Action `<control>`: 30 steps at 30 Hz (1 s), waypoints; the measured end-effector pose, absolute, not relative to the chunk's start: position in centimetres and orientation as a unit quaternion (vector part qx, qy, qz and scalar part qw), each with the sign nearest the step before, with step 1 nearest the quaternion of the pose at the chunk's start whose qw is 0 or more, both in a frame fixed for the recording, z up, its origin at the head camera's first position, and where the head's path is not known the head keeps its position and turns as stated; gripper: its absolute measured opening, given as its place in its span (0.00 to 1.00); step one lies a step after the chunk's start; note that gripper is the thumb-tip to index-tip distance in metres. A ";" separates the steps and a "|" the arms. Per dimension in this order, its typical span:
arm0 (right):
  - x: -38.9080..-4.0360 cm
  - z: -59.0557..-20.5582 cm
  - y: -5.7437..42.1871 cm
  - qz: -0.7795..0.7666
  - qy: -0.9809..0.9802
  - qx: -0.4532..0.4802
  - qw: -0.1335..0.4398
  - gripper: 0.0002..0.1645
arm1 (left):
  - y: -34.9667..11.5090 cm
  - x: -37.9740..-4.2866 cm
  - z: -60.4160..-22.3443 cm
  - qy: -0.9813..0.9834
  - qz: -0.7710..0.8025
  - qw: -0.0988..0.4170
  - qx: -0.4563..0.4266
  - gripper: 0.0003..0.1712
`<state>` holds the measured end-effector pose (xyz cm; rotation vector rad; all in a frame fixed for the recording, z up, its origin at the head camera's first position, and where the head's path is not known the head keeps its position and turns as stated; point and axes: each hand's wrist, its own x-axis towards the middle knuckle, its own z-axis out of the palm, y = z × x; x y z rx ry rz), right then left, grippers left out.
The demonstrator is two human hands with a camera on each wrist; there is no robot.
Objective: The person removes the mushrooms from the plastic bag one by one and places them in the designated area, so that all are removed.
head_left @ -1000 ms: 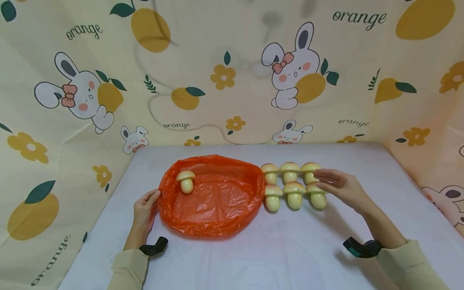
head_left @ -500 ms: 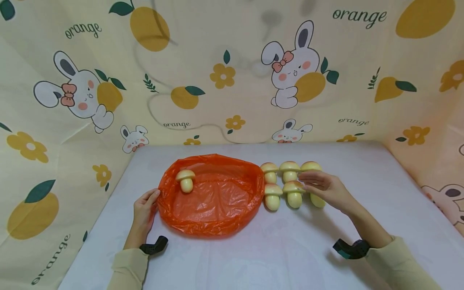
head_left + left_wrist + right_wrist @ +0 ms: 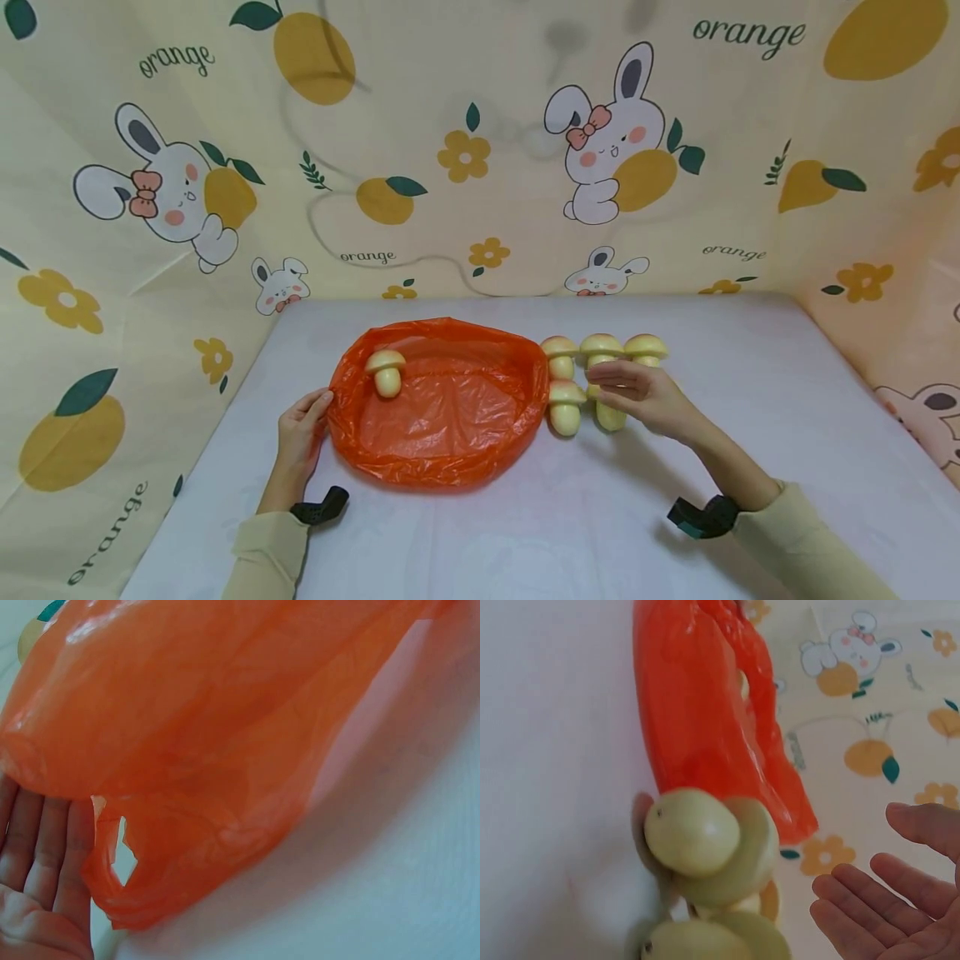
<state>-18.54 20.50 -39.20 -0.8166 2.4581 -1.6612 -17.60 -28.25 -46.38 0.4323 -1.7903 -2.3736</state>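
An orange plastic bag (image 3: 450,475) lies with its mouth spread wide, and one pale yellow toy mushroom (image 3: 387,382) is inside near the left rim. My left hand (image 3: 302,433) rests against the bag's left side; in the left wrist view its fingers (image 3: 49,847) run straight up, their tips hidden behind the orange plastic. Over the toy mushrooms to the right of the bag, my right hand (image 3: 645,398) hovers with fingers extended and nothing in it. It covers part of the front row. The right wrist view shows its open palm beside a mushroom (image 3: 694,832).
Two rows of toy mushrooms stand close against the bag's right side, among them a front one (image 3: 566,408) and a back one (image 3: 646,348). A white table surface (image 3: 480,550) spreads below. Behind it hangs a cloth (image 3: 510,83) printed with rabbits and oranges.
My right hand has moved left across the mushrooms, from the right end of the rows toward the bag. The left hand, bag and mushrooms have stayed where they were.
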 end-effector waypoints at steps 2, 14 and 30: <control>-18.6 -39.3 19.9 -0.536 0.799 -0.271 0.037 0.20 | -28.3 -17.6 -46.4 -0.593 -0.789 0.067 0.144 0.14; -19.0 -39.4 16.9 -0.540 0.786 -0.295 0.061 0.21 | -28.3 -17.7 -46.2 -0.587 -0.795 0.072 0.135 0.13; -19.4 -38.8 14.0 -0.549 0.781 -0.275 0.112 0.23 | -28.2 -17.7 -46.2 -0.585 -0.796 0.067 0.144 0.13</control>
